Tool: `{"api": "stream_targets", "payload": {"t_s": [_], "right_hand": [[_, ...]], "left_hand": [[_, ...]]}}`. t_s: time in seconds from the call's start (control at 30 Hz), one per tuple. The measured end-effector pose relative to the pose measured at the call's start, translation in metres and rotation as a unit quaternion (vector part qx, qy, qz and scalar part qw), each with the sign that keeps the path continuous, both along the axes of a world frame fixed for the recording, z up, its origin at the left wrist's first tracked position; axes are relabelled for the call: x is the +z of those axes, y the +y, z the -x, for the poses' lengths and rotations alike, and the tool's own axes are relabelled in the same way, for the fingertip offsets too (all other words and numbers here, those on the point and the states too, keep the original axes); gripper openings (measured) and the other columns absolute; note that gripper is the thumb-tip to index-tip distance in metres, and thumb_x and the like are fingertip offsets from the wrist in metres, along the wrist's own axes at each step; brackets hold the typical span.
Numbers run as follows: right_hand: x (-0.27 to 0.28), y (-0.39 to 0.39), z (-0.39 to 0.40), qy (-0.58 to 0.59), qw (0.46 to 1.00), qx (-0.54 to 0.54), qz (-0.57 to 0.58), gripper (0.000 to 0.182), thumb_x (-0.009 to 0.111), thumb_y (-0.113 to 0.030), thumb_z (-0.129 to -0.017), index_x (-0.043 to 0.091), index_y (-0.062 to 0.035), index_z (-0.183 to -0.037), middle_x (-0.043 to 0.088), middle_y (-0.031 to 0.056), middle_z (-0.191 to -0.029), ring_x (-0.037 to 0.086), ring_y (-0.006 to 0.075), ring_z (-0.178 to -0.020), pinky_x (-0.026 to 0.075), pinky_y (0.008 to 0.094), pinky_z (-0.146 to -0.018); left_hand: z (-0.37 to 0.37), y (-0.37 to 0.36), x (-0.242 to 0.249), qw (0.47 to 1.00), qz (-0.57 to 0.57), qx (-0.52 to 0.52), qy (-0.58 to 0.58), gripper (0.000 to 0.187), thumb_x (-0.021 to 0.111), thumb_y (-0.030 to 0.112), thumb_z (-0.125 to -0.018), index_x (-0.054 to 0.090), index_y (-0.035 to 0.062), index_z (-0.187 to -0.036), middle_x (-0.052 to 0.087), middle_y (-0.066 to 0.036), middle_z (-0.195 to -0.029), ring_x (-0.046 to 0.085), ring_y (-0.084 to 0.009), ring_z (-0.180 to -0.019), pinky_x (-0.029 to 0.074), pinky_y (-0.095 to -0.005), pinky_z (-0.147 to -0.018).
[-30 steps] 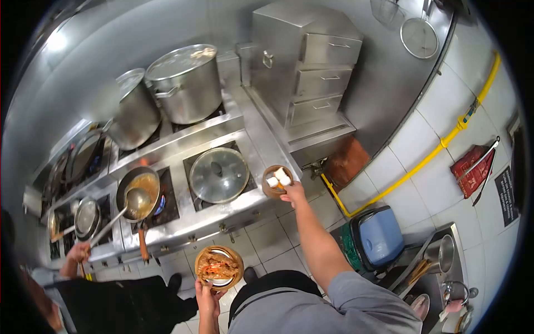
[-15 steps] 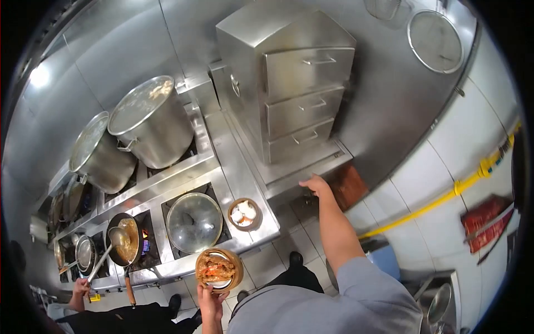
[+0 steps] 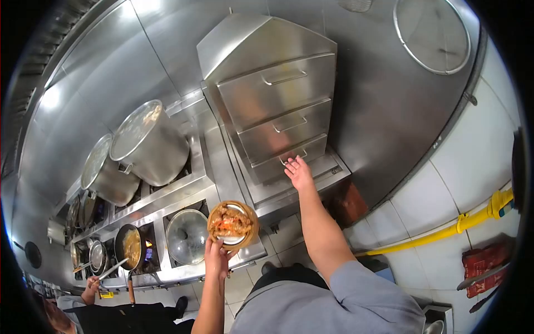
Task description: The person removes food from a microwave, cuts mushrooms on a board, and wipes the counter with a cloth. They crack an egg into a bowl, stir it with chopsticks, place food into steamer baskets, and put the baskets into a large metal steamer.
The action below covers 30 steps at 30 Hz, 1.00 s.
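Note:
My left hand [image 3: 216,257] holds a round bamboo steamer basket [image 3: 248,214] by its near side. Inside the basket sits a plate of reddish-brown cooked food [image 3: 230,221]. My right hand [image 3: 299,173] is stretched out, palm partly up and fingers apart, at the handle [image 3: 293,158] of the lowest drawer of a steel steamer cabinet [image 3: 267,61]. The fingertips are close to that handle; whether they touch it I cannot tell. All three cabinet drawers are shut.
Two large steel pots [image 3: 161,147] stand at the back of the stove. A lidded pan [image 3: 186,236] and a wok of food [image 3: 129,247] are on the front burners. At lower left a co-worker's hand [image 3: 93,283] holds a ladle. A yellow pipe [image 3: 434,238] runs along the right wall.
My right hand has risen from below the cabinet to the lowest drawer's handle, its fingers now spread. The basket in my left hand has moved up and right, covering the small bowl's place.

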State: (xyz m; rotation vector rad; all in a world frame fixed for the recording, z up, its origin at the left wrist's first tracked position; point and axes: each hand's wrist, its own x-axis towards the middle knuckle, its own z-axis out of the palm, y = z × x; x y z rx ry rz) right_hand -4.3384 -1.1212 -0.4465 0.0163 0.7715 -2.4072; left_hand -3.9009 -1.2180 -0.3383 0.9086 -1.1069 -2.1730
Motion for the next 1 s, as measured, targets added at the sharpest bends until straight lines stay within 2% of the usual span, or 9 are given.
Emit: {"api": "stream_targets", "payload": {"t_s": [0.07,0.3,0.6,0.67,0.77,0.83,0.87,0.93,1.0], "right_hand": [[0.003,0.010,-0.007,-0.045,0.996,-0.026,-0.074,0.029,0.059,-0.039,-0.106,0.055,-0.0105,-0.112,0.066,0.0092,-0.108,0.066,0.0290,-0.105,0.055,0.0470,-0.093],[0.004,0.137,-0.099,0.022,0.995,0.007,-0.101,0.024,0.052,-0.035,-0.110,0.053,-0.0104,-0.110,0.068,0.0108,-0.099,0.067,0.0252,-0.087,0.057,0.0425,-0.085],[0.037,0.240,-0.168,0.022,0.968,0.062,-0.242,0.027,0.049,-0.033,-0.111,0.056,-0.0074,-0.107,0.072,0.0135,-0.102,0.068,0.0216,-0.083,0.056,0.0377,-0.079],[0.054,0.262,-0.151,0.135,0.822,0.299,-0.466,0.023,0.055,-0.026,-0.108,0.063,-0.0061,-0.103,0.073,0.0114,-0.097,0.069,0.0185,-0.078,0.057,0.0330,-0.072],[0.107,0.252,-0.125,0.277,0.797,0.250,-0.476,0.025,0.059,-0.027,-0.106,0.068,-0.0044,-0.100,0.074,0.0051,-0.093,0.066,0.0108,-0.075,0.054,0.0302,-0.071],[0.132,0.210,-0.097,0.372,0.763,0.181,-0.498,0.023,0.061,-0.024,-0.104,0.068,-0.0030,-0.110,0.074,0.0060,-0.098,0.068,0.0139,-0.083,0.055,0.0316,-0.076],[0.137,0.183,-0.082,0.441,0.697,0.142,-0.548,0.031,0.063,-0.027,-0.102,0.067,-0.0020,-0.120,0.073,0.0130,-0.109,0.070,0.0227,-0.100,0.055,0.0359,-0.088],[0.098,0.120,-0.035,0.448,0.685,0.117,-0.563,0.045,0.065,-0.032,-0.099,0.063,-0.0024,-0.132,0.069,0.0208,-0.125,0.066,0.0318,-0.118,0.051,0.0422,-0.101],[0.060,0.059,0.007,0.483,0.605,0.150,-0.615,0.055,0.065,-0.040,-0.098,0.059,-0.0059,-0.141,0.063,0.0236,-0.137,0.061,0.0340,-0.129,0.048,0.0465,-0.107]], "left_hand": [[0.023,-0.018,-0.007,1.000,0.016,-0.021,0.012,0.042,0.055,0.014,-0.098,0.046,0.0090,-0.139,0.064,-0.011,-0.122,0.071,-0.0238,-0.098,0.067,-0.0410,-0.073],[0.079,-0.056,-0.026,0.995,0.004,-0.091,-0.029,0.045,0.059,0.021,-0.099,0.047,0.0056,-0.139,0.062,-0.013,-0.117,0.072,-0.0297,-0.095,0.066,-0.0361,-0.069],[0.142,-0.034,-0.072,0.968,-0.004,-0.222,-0.119,0.058,0.067,0.020,-0.094,0.047,0.0019,-0.145,0.067,-0.011,-0.108,0.070,-0.0218,-0.078,0.065,-0.0355,-0.067],[0.137,-0.028,-0.075,0.962,0.010,-0.235,-0.140,0.063,0.068,0.020,-0.092,0.045,0.0023,-0.148,0.067,-0.011,-0.107,0.071,-0.0210,-0.078,0.065,-0.0358,-0.069],[0.118,-0.022,-0.072,0.970,0.009,-0.197,-0.145,0.065,0.067,0.018,-0.092,0.044,0.0024,-0.150,0.068,-0.012,-0.105,0.071,-0.0209,-0.079,0.065,-0.0360,-0.070],[0.107,-0.020,-0.069,0.975,0.006,-0.191,-0.115,0.064,0.067,0.018,-0.092,0.044,0.0022,-0.150,0.067,-0.012,-0.106,0.072,-0.0209,-0.080,0.065,-0.0364,-0.071],[0.104,-0.020,-0.067,0.979,0.002,-0.165,-0.117,0.064,0.067,0.018,-0.092,0.043,0.0025,-0.150,0.067,-0.013,-0.108,0.072,-0.0210,-0.080,0.065,-0.0366,-0.071],[0.098,-0.027,-0.074,0.984,-0.009,-0.132,-0.116,0.066,0.068,0.022,-0.093,0.042,0.0043,-0.151,0.068,-0.015,-0.114,0.073,-0.0213,-0.083,0.065,-0.0371,-0.071],[0.095,-0.032,-0.089,0.987,-0.009,-0.119,-0.110,0.068,0.068,0.022,-0.093,0.040,0.0056,-0.153,0.068,-0.016,-0.114,0.073,-0.0210,-0.084,0.065,-0.0372,-0.070]]}}
